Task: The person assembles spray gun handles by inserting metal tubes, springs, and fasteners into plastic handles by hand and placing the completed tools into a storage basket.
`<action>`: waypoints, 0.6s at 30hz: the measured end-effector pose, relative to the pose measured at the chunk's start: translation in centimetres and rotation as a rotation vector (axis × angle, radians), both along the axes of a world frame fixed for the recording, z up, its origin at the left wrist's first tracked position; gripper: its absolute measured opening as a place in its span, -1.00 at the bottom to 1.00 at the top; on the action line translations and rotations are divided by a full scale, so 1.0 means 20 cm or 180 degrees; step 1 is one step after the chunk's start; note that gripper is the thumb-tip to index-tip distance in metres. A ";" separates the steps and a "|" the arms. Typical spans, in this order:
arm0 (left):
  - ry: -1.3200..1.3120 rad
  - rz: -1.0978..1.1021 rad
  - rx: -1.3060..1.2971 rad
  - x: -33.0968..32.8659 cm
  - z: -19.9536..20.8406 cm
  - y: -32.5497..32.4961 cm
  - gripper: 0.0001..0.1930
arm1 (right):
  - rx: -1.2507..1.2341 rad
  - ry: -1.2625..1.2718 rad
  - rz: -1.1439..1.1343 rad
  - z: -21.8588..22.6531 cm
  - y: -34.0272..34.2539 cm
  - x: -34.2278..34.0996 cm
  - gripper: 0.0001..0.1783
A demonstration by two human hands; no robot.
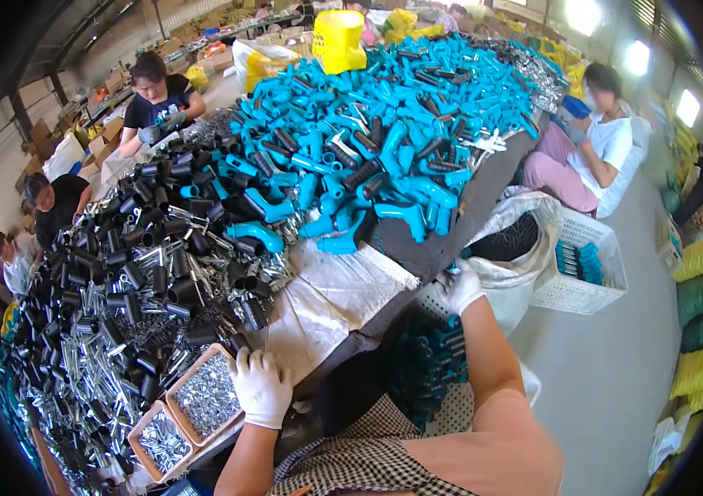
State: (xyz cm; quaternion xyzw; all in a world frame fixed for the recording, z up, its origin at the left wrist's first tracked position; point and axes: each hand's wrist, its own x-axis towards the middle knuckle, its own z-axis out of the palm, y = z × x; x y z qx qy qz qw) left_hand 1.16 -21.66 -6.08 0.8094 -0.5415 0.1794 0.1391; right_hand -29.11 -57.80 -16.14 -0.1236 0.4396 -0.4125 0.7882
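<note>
My left hand (260, 387), in a white glove, lies at the table's near edge with its fingers apart. Its fingertips are beside a black plastic sleeve (238, 342) at the foot of the pile, and nothing shows in its grasp. Just left of it stand two tan trays of small metal parts, the larger tray (171, 403) and the smaller tray (155, 478). My right hand (460, 291), also gloved, is at the table edge beside a white sack, its fingers bent. A bit of teal shows at its fingertips; what it holds is mostly hidden. Below it, a perforated white crate (440, 422) holds teal handle-shaped parts.
Teal curved handles (405, 211) heap up across the table, with black sleeves (132, 281) and metal rods on the left. An open white sack (504, 289) and a white crate (587, 291) stand right. Co-workers sit left and right. A yellow bucket (340, 41) tops the heap.
</note>
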 end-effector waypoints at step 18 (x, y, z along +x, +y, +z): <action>0.0004 -0.0086 0.0048 0.03 -0.04 0.02 -0.70 | 0.0347 0.0068 -0.0505 -0.13 -0.21 0.07 -0.73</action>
